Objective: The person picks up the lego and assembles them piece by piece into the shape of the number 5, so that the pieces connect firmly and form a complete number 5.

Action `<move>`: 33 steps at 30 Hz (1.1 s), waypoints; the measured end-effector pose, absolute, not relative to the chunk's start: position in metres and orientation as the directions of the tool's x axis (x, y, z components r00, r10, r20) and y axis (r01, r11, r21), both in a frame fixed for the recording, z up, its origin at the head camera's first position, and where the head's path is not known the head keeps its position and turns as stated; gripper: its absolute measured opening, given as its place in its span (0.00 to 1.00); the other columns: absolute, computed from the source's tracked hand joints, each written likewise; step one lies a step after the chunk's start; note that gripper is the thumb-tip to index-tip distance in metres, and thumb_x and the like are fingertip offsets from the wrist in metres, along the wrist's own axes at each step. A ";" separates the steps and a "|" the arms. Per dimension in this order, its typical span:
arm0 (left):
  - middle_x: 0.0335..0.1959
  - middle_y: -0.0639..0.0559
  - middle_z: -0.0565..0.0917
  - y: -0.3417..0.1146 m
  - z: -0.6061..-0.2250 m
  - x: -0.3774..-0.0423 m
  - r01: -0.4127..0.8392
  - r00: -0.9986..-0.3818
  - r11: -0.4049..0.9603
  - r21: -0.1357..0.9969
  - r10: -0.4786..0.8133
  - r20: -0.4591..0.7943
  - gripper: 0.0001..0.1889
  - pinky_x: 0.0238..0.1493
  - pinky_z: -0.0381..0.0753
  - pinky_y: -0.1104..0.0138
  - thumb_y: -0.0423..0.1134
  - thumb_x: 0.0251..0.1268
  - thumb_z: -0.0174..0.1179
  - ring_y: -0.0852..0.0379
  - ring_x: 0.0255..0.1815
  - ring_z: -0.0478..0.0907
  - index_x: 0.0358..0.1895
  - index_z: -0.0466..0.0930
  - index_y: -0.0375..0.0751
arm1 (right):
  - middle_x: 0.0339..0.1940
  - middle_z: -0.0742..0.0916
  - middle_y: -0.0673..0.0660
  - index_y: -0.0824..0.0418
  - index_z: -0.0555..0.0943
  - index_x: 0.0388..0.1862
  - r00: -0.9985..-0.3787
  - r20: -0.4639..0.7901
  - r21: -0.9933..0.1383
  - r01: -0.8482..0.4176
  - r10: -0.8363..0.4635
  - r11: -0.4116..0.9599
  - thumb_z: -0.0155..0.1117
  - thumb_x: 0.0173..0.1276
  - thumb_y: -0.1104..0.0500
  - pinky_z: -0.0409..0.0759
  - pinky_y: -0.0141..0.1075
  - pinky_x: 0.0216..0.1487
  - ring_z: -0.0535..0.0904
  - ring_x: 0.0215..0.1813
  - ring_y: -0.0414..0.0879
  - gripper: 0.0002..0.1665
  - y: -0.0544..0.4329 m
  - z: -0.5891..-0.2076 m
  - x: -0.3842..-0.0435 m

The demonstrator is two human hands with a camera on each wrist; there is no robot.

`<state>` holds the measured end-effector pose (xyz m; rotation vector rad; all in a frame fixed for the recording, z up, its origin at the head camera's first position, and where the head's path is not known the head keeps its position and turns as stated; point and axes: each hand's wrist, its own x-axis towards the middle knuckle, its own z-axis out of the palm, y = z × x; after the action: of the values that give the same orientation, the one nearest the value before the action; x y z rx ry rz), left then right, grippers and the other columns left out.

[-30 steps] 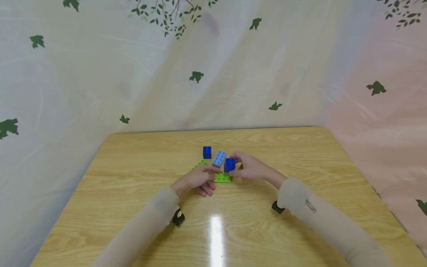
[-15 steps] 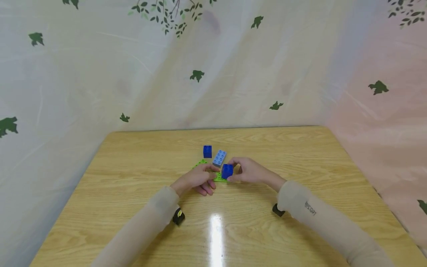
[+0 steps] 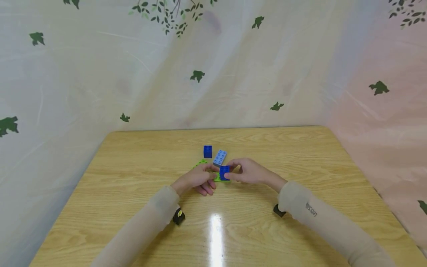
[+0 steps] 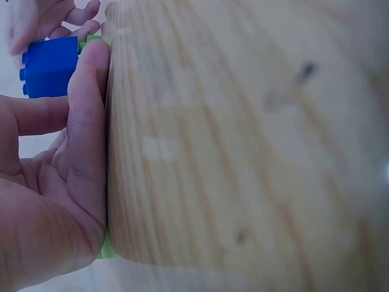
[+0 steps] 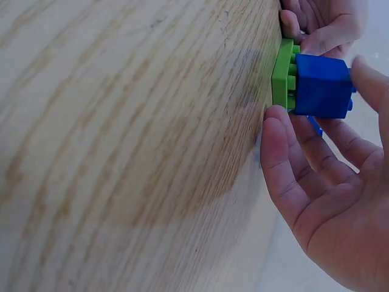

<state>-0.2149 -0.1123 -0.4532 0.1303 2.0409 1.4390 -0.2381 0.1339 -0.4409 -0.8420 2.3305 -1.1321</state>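
Observation:
In my right hand (image 3: 245,171) is a dark blue toy building brick (image 3: 224,172), gripped between thumb and fingers. The brick sits upright over the studs of a flat light green building plate (image 5: 282,76), right at their tops. My left hand (image 3: 197,178) holds the plate's left end, its index finger along the far side and its thumb near the front. The left wrist view shows the blue brick (image 4: 51,67) just beyond the left fingers, which lie close along the table. Part of the green plate is hidden by both hands.
A second dark blue brick (image 3: 207,151) stands farther back on the wooden table (image 3: 150,155). Beside it lies a longer light blue brick (image 3: 219,158). Another green piece (image 3: 201,162) shows behind the left hand. A patterned cloth (image 3: 150,85) hangs behind the table.
My right hand has brought the blue brick left and down toward me, onto the green plate's studs. The left hand has stayed about where it was.

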 end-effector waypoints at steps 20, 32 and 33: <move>0.35 0.40 0.86 -0.113 -0.457 -0.218 -0.271 -0.796 0.402 0.875 0.418 -0.439 0.20 0.23 0.85 0.63 0.42 0.78 0.53 0.49 0.26 0.87 0.68 0.72 0.44 | 0.51 0.86 0.58 0.50 0.81 0.64 -0.741 -0.050 -0.825 -0.348 -0.670 0.446 0.63 0.76 0.46 0.83 0.42 0.24 0.83 0.28 0.53 0.21 0.140 -0.441 -0.236; 0.35 0.41 0.86 -0.112 -0.459 -0.218 -0.262 -0.801 0.406 0.875 0.414 -0.432 0.19 0.23 0.85 0.63 0.42 0.78 0.54 0.50 0.26 0.87 0.67 0.72 0.43 | 0.47 0.88 0.58 0.54 0.82 0.63 -0.782 -0.055 -0.818 -0.321 -0.620 0.477 0.64 0.75 0.46 0.83 0.42 0.26 0.85 0.32 0.50 0.22 0.140 -0.440 -0.232; 0.35 0.41 0.86 -0.112 -0.459 -0.218 -0.261 -0.802 0.408 0.875 0.412 -0.431 0.19 0.24 0.85 0.63 0.42 0.78 0.54 0.50 0.26 0.87 0.67 0.72 0.43 | 0.48 0.88 0.58 0.54 0.82 0.63 -0.785 -0.058 -0.815 -0.319 -0.616 0.484 0.64 0.75 0.46 0.83 0.42 0.26 0.85 0.33 0.50 0.22 0.140 -0.440 -0.232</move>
<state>-0.2178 -0.1123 -0.4590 0.1286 2.0585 1.4304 -0.2317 0.1398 -0.4398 -0.7861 2.3909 -1.2063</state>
